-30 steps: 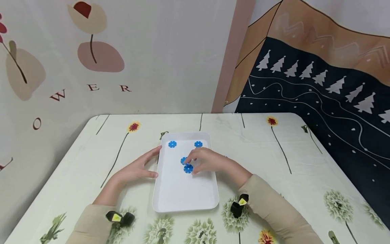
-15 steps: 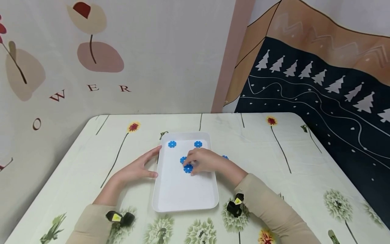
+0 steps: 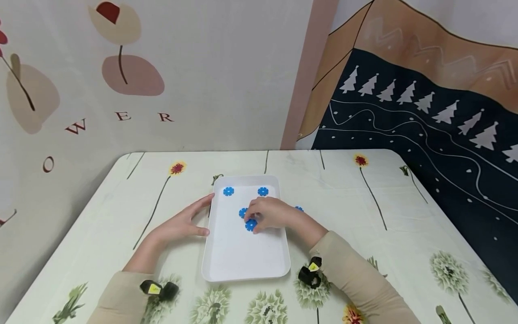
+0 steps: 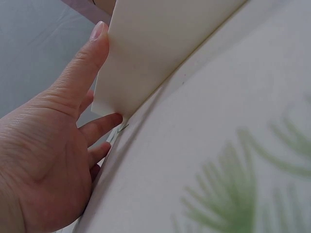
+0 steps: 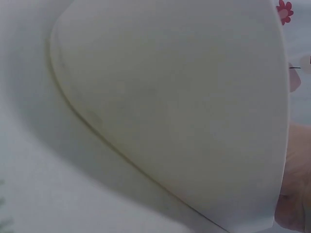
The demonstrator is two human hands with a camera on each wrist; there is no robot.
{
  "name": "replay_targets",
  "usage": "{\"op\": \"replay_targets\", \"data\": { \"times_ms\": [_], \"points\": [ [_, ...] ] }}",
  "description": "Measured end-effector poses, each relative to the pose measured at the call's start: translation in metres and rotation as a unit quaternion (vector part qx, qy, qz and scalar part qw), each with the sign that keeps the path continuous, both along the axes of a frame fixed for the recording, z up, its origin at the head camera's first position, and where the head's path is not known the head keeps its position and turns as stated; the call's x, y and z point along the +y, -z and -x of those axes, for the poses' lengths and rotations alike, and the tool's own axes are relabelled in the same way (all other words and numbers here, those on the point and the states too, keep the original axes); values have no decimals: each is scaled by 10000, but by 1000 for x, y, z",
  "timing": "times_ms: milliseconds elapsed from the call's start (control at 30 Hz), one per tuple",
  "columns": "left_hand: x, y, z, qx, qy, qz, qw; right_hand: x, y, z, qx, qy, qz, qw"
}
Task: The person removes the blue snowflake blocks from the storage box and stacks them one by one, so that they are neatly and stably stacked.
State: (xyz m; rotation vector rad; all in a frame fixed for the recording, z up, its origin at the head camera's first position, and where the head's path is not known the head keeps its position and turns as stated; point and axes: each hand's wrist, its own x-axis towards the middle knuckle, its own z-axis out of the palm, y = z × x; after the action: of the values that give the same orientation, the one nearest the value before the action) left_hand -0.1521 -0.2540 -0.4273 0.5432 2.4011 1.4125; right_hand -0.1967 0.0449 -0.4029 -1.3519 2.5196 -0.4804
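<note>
Inside the white tray (image 3: 231,258), my right hand (image 3: 272,211) bends over its middle and pinches a blue notched disc (image 3: 251,225) between thumb and fingers. A second blue disc (image 3: 243,213) lies flat just behind that one, partly under the fingers. On the left, my left hand (image 3: 181,225) rests against the tray's side with thumb and fingers spread. The left wrist view shows its thumb (image 4: 92,56) and fingertips at the tray's outer wall (image 4: 146,46). In the right wrist view, the tray wall (image 5: 170,107) covers most of my right hand (image 5: 296,179).
Two more blue discs lie at the tray's far end, one at the left (image 3: 228,191) and one at the right (image 3: 263,191). Outside the tray another blue disc (image 3: 299,209) shows behind my right wrist. The table (image 3: 336,193) has a flower-print cloth and backs onto a wall.
My right hand has closed in on the front disc, which has shifted slightly toward me. The right forearm has moved a little left, uncovering the disc outside the tray. My left hand has stayed still.
</note>
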Motion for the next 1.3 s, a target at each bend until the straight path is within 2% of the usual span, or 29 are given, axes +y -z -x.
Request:
{"op": "replay_targets", "data": {
  "times_ms": [500,800,1100,1300],
  "points": [
    [0,2,0,-33,-55,55,10000,2,-1,-1,30,-47,33,10000],
    [-1,1,1,-50,-46,29,10000,8,-1,0,-182,26,687,9975],
    [-1,2,1,-68,-49,9,10000,18,-9,-6,-5,-49,1162,9932],
    [-1,2,0,2,-17,16,10000,29,-16,-10,203,-86,1599,9869]
  ]
}}
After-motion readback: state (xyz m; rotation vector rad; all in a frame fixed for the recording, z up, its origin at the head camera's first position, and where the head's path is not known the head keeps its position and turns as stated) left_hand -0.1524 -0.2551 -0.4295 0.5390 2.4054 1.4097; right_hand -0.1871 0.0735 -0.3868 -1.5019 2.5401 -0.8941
